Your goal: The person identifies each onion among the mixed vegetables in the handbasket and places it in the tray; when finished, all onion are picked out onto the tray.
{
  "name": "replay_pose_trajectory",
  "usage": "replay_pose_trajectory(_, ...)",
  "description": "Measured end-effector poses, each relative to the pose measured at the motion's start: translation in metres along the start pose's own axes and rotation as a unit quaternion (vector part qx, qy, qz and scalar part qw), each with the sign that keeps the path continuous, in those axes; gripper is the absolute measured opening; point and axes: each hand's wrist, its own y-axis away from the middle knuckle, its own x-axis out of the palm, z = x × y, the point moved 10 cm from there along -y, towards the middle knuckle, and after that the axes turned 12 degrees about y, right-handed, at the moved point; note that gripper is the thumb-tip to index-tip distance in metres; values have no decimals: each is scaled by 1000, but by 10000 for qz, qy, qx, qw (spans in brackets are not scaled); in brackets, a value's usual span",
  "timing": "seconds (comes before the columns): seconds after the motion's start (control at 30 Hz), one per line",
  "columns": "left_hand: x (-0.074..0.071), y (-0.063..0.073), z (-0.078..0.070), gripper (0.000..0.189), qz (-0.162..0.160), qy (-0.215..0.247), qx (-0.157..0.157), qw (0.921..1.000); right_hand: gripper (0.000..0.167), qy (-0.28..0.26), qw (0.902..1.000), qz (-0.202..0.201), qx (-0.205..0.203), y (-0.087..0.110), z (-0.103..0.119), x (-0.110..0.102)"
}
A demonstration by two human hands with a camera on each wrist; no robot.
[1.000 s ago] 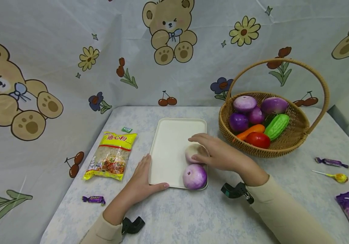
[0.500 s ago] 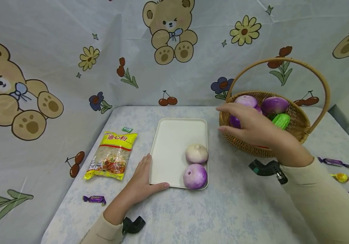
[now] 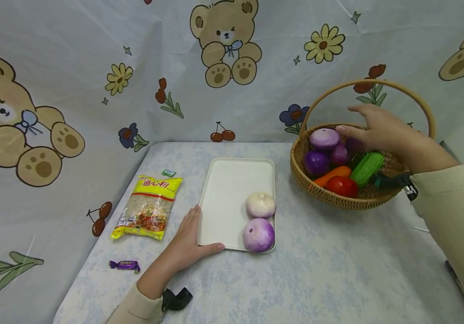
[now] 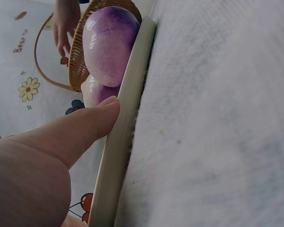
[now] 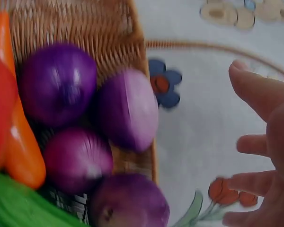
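My left hand rests on the near left corner of a white tray, fingers straight along its left side and thumb on the near rim. On the tray's right side sit a whitish onion and, nearer, a pale purple onion. Over the back right of the wicker basket hovers my right hand, fingers spread and nothing held. Several purple onions, a carrot, a tomato and a green bumpy vegetable fill the basket.
The basket's tall handle arches behind my right hand. Left of the tray lie a yellow bag of pasta, a small green packet and a purple wrapped candy. A printed cloth hangs behind the table.
My right hand has left the whitish onion on the tray and travelled right, over to the basket's back right. My left hand and both tray onions have stayed put.
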Motion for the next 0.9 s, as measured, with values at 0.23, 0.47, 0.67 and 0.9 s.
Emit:
replay_pose_trajectory(0.23, 0, 0, 1, 138, -28, 0, -13, 10000, 95, 140, 9994, 164, 275, -11, -30, -2)
replay_pose_trajectory(0.47, 0, -1, 3, 139, -22, -25, -45, 10000, 96, 187, 9993, 165, 273, -15, -33, 0)
replay_pose_trajectory(0.67, 0, -1, 3, 139, -19, -5, -68, 10000, 97, 135, 9992, 265, 271, -16, -32, 9)
replay_pose_trajectory(0.9, -1, 0, 2, 139, 2, -39, -41, 10000, 99, -27, 9977, 563, 381, -15, -36, 25)
